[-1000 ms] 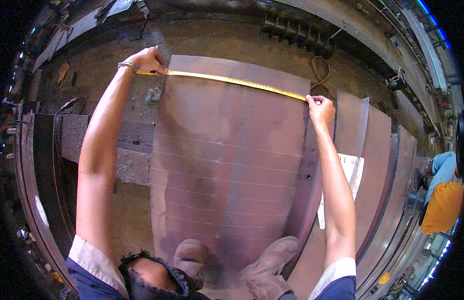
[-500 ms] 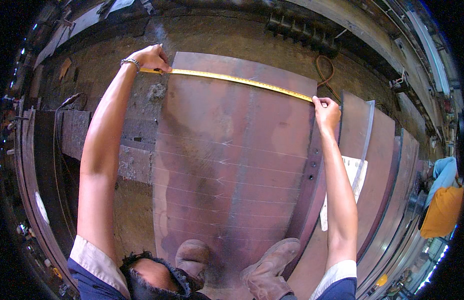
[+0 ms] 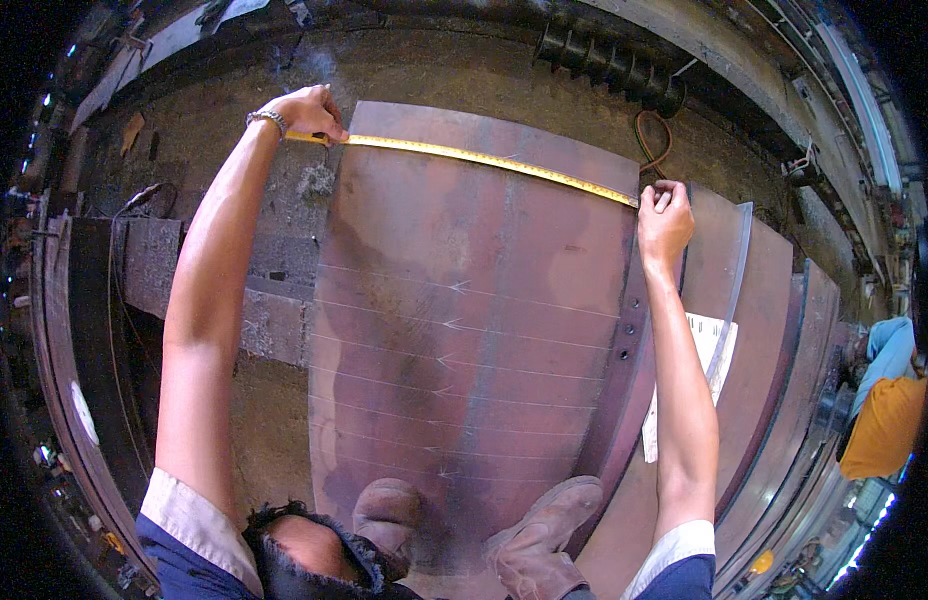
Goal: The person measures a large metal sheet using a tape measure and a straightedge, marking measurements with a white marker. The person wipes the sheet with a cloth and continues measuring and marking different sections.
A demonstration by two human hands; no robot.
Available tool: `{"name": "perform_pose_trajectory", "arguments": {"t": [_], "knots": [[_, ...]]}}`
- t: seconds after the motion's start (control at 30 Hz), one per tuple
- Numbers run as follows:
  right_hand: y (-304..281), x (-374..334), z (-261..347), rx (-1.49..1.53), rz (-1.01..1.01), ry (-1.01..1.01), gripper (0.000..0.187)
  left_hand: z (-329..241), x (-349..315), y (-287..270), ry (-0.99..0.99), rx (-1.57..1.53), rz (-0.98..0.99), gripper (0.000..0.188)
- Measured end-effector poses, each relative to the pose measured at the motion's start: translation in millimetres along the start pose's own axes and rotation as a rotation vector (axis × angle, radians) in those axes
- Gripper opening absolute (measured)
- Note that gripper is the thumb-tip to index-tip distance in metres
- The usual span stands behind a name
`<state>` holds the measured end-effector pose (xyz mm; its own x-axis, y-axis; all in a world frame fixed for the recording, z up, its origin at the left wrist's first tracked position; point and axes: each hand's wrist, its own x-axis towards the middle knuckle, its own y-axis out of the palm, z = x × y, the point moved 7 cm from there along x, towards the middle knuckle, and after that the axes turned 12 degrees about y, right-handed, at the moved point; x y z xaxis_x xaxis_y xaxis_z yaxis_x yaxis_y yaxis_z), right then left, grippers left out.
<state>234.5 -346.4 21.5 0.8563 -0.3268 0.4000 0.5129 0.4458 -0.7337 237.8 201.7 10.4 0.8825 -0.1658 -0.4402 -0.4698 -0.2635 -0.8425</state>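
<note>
A yellow tape measure [image 3: 484, 159] is stretched taut across the far part of a reddish-brown steel plate [image 3: 544, 270]. At the plate's left edge my left hand [image 3: 309, 112] is closed on the tape, and a length of it runs on past the fingers to the left. My right hand [image 3: 666, 220] pinches the tape's other end at the right edge. Several thin white lines with arrow-like marks cross the plate nearer to me. My boots [image 3: 549, 535] rest on its near part.
Right of the plate lie more steel plates [image 3: 764, 290], with a white paper sheet [image 3: 706, 345] and a clear strip [image 3: 742, 255]. A black ribbed cylinder [image 3: 609, 68] and a looped hose [image 3: 656, 140] lie beyond. Another person in orange [image 3: 884, 425] is at far right.
The right fingers have shifted their hold at the tape's end, with the hand turned slightly. The left hand still holds the tape at the left edge. The whole view has shifted slightly.
</note>
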Motion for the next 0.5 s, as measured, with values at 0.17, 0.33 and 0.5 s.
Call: {"name": "perform_pose_trajectory", "arguments": {"t": [0.17,0.33,0.5], "knots": [[15.5,-2.5,60.8,0.327,0.199,0.107,0.017,5.7,-1.6,1.7,0.0,-0.008,0.001,0.041],[63.4,-29.0,120.2,0.767,0.72,0.31,0.02,9.8,-2.4,2.2,0.003,0.016,0.004,0.043],[110.3,-39.9,122.0,0.797,0.899,0.339,0.016,-10.7,-3.2,-2.4,-0.012,0.042,-0.003,0.042]]}}
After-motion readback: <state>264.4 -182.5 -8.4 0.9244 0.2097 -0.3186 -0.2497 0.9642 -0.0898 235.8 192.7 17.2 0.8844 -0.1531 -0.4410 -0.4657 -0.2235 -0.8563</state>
